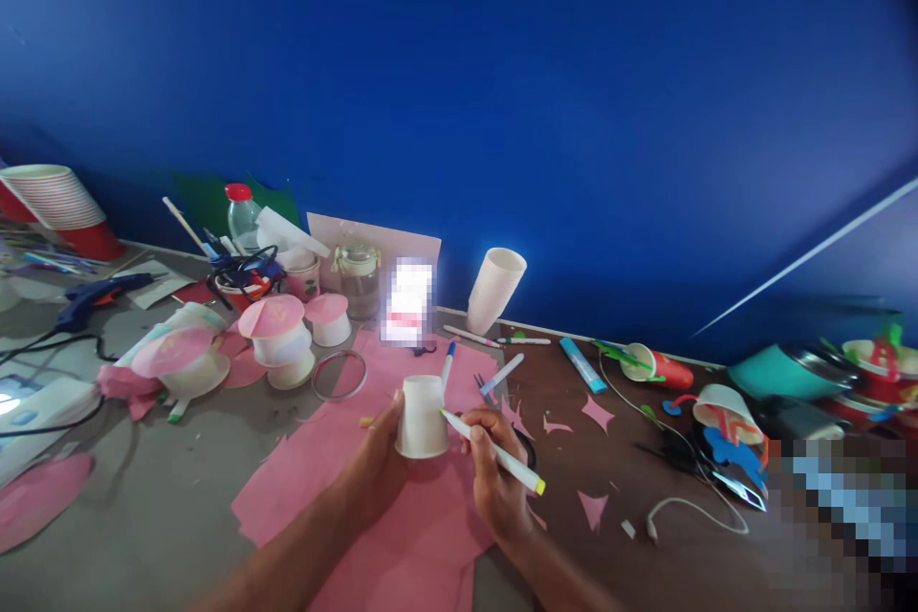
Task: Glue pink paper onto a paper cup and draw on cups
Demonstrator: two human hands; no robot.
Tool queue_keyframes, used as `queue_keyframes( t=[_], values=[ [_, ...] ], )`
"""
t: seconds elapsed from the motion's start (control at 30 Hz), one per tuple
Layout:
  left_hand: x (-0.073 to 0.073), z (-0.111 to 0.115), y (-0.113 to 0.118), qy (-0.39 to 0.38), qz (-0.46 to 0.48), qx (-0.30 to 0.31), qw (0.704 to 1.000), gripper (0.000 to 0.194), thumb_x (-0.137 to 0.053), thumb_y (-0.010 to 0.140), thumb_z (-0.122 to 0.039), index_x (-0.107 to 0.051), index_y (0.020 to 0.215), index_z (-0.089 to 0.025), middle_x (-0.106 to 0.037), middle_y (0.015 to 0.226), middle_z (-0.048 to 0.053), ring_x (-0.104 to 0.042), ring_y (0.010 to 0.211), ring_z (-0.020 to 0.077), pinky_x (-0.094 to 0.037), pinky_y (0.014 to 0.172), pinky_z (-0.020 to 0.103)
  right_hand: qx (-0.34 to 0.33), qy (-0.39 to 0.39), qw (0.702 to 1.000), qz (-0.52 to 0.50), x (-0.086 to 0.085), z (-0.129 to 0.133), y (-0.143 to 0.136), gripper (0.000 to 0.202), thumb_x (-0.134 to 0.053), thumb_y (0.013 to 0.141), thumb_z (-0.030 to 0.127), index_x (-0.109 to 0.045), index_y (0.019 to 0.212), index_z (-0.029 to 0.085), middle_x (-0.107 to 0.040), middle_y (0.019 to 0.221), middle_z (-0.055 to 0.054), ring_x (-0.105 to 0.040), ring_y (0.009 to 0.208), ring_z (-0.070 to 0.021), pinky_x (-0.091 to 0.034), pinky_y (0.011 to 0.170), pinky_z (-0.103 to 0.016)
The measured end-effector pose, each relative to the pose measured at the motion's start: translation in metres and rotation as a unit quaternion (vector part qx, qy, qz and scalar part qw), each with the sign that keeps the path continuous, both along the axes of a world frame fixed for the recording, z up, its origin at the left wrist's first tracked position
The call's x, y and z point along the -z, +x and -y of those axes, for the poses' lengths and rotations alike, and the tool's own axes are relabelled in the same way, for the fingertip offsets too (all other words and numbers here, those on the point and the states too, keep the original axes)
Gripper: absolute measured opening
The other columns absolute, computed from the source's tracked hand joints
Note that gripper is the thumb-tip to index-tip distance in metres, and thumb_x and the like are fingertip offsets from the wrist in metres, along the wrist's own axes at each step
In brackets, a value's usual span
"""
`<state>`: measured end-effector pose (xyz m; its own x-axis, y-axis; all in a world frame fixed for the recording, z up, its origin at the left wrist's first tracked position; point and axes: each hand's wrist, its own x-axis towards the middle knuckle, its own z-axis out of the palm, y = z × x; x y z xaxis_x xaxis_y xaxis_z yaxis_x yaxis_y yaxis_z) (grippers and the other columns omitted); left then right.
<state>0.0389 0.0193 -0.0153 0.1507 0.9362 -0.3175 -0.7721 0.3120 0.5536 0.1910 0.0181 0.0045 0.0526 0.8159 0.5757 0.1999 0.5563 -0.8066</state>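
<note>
A white paper cup (422, 419) is upside down, its wide rim facing down, in front of me. My left hand (382, 445) grips its left side. In my right hand (494, 464) is a white marker (502, 459) with a yellow end, its tip at the right side of the cup. Pink paper (408, 535) lies beneath both hands. Behind the cup a blue-capped marker (448, 365) rests on the pink paper, and a metal ring (339, 375) lies to the left.
Pink-topped cup pieces (273, 330) stand at the left, near a glue gun (100, 296). A stack of white cups (496, 290) leans by the blue wall. Pink scraps (598, 412), scissors (738, 490), a white cable (699, 502) and decorated cups lie at the right.
</note>
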Motion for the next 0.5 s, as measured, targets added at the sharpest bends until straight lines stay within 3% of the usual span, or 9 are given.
queue_keyframes(
  t=[0.2, 0.37, 0.5],
  values=[
    [-0.0008, -0.0008, -0.0003, 0.007, 0.026, 0.016, 1.000, 0.029, -0.074, 0.086, -0.042, -0.073, 0.096, -0.015, -0.076, 0.087, 0.005, -0.068, 0.080, 0.0211, -0.050, 0.081, 0.031, 0.008, -0.025, 1.000, -0.015, 0.0060, -0.0016, 0.0000, 0.026, -0.048, 0.101, 0.035, -0.063, 0.084, 0.022, -0.056, 0.065, 0.003, -0.051, 0.055, -0.0127, -0.043, 0.052, -0.023],
    [-0.0011, 0.0001, -0.0022, -0.010, 0.029, -0.007, 1.000, 0.024, -0.080, 0.082, -0.037, -0.072, 0.093, -0.016, -0.076, 0.082, 0.001, -0.067, 0.073, 0.0176, -0.050, 0.077, 0.029, 0.004, -0.037, 0.999, -0.006, 0.0057, -0.0013, 0.0006, 0.030, -0.047, 0.101, 0.039, -0.063, 0.083, 0.021, -0.056, 0.064, 0.003, -0.051, 0.054, -0.0132, -0.042, 0.051, -0.024],
    [-0.0062, -0.0005, -0.0017, -0.027, 0.002, -0.013, 1.000, 0.033, -0.083, 0.076, -0.044, -0.071, 0.085, -0.014, -0.074, 0.075, 0.002, -0.065, 0.066, 0.0174, -0.049, 0.071, 0.030, -0.012, -0.044, 0.999, 0.003, 0.0039, -0.0006, 0.0022, 0.029, -0.048, 0.099, 0.038, -0.063, 0.081, 0.022, -0.056, 0.063, 0.003, -0.052, 0.054, -0.0138, -0.042, 0.051, -0.025]
  ],
)
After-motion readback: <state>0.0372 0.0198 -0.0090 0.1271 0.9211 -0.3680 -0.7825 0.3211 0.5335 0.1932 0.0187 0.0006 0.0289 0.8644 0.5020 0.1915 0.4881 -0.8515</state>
